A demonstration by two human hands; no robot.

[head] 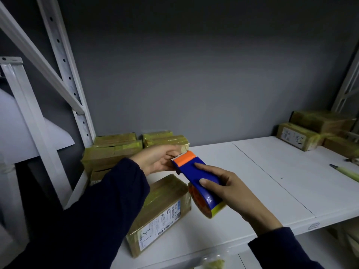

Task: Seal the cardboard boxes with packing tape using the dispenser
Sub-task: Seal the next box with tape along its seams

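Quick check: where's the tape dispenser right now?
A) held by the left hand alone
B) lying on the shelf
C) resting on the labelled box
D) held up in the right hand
D: the right hand grips the blue body of the dispenser above the labelled box, and the left hand is at its orange cutter end.

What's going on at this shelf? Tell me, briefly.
A person holds a blue and orange tape dispenser in the right hand, raised above a white shelf. The left hand curls round its toothed front end, apparently feeling for the tape end; I can see no tape pulled out. A labelled box lies on the shelf just below the hands and looks already taped. More taped boxes sit at the back left and far right.
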